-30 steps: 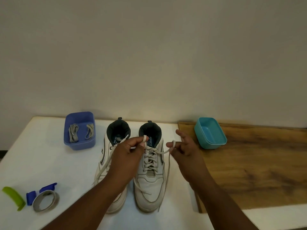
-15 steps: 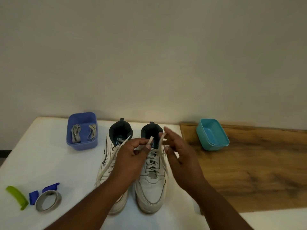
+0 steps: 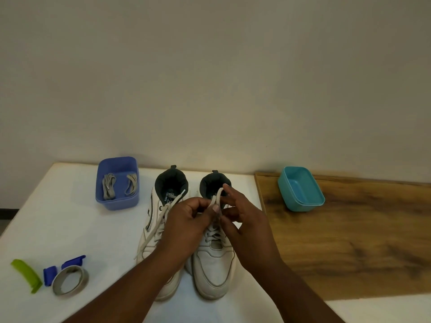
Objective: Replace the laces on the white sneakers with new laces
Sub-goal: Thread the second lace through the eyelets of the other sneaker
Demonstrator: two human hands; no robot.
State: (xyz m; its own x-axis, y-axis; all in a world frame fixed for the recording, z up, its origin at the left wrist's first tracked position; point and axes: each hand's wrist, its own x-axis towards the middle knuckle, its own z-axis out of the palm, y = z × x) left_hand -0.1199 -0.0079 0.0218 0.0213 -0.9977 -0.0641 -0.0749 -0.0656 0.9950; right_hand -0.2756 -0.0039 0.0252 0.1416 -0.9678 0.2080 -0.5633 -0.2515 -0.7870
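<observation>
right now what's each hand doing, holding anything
Left hand: pinching the lace of the right-side sneaker.
Right hand: fingers curled at the same lace, apparently gripping it.

Hidden behind the hands

The left hand (image 3: 186,220) and forearm covered most of the left sneaker (image 3: 152,231); both hands hid the right sneaker's (image 3: 213,269) upper eyelets. The insole print was too small to read. The wooden board (image 3: 349,241) ran off the right edge.

Bare forearms, no sleeves, hands (image 3: 186,220) unadorned
</observation>
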